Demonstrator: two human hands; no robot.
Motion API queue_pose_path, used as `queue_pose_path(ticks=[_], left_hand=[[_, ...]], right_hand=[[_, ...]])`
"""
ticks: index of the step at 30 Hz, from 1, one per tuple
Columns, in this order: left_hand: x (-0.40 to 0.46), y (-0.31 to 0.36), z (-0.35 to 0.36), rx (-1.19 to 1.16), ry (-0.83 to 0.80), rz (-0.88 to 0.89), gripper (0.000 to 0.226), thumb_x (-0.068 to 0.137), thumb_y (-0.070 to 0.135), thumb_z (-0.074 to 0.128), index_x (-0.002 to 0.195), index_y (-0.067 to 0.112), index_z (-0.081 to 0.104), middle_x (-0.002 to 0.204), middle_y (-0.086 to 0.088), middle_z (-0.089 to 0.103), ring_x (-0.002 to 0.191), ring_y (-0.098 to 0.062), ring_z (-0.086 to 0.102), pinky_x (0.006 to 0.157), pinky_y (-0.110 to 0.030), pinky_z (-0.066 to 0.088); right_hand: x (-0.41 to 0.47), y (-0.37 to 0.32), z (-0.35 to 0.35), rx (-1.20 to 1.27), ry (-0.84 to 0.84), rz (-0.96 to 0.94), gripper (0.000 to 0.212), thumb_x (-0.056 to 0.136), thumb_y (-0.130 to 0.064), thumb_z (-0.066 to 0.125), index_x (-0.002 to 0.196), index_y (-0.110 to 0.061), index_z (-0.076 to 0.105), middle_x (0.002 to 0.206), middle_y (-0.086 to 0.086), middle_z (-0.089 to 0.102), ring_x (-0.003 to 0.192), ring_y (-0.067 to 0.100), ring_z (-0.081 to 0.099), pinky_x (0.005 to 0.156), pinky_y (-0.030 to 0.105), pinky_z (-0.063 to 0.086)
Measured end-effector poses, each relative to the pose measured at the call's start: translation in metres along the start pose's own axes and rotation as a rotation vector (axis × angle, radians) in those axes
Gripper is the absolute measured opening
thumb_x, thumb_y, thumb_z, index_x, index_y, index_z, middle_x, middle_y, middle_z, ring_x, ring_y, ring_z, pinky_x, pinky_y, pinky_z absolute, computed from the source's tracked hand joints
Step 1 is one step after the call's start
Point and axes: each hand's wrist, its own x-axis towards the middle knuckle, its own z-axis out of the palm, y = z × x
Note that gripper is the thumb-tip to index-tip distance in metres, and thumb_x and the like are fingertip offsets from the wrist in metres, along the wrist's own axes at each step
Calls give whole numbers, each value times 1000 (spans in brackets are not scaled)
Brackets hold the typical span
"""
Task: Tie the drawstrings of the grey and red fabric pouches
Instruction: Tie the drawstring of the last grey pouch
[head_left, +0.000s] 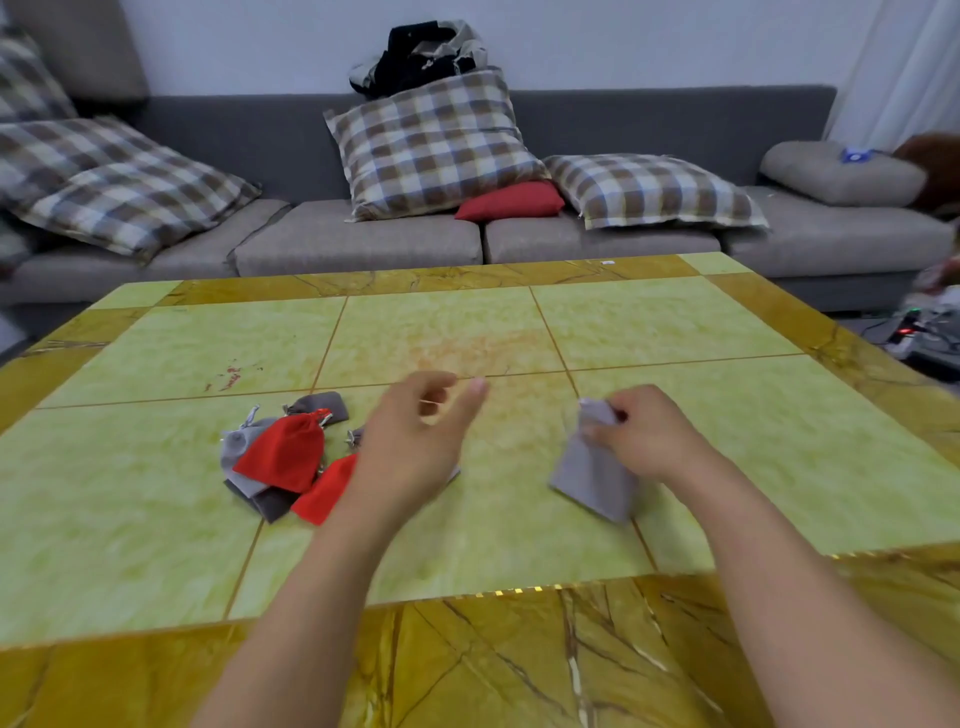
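Observation:
My right hand (641, 434) grips the gathered neck of a light grey pouch (592, 480), which hangs down to the table at the right of centre. My left hand (415, 447) hovers over the table's middle with fingers apart and nothing clearly in them; a thin string may run past the fingertips. Left of that hand lies a pile of pouches: a red pouch (283, 452) on top, a second red pouch (327, 491) partly under my wrist, a dark grey pouch (322, 405) behind, and grey pouches (239, 447) beneath.
The green and yellow marble table (649, 322) stretches wide around the pouches. Behind it stands a grey sofa (363, 239) with plaid cushions and a small red cushion (511, 200). Cables and a power strip (914, 335) lie on the floor at the right.

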Motion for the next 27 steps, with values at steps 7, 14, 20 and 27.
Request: queue_pose_path(ticks=[7,14,20,27], left_hand=[[-6,9,13,-568,-70,-94,17,94,23,63,93,10,75,90,-14,77,81,-20,70,78,-37,53],[-5,13,-6,-716,-10,-106,18,96,17,60,113,20,67,94,-17,75,85,-25,68,81,-40,55],[-5,18,-9,-714,113,-185,36,97,43,55,89,14,75,99,-10,75,96,-28,71,85,-45,55],[-1,19,-21,-890,-37,-283,25,100,29,51,108,15,70,104,3,76,96,-13,72,79,-33,57]], right_hand=[[-28,-75,17,590,-285,-359,19,86,-11,72,105,-16,72,102,14,73,87,14,68,78,33,57],[-24,-66,4,475,-308,-239,27,99,-32,55,103,-10,70,80,4,55,71,19,48,76,34,48],[-24,-67,2,367,-250,-329,26,98,-28,58,92,-10,76,69,-2,50,60,10,37,63,23,37],[-20,-60,0,223,-182,-341,33,92,-35,66,70,-11,73,51,-5,37,45,8,29,47,20,26]])
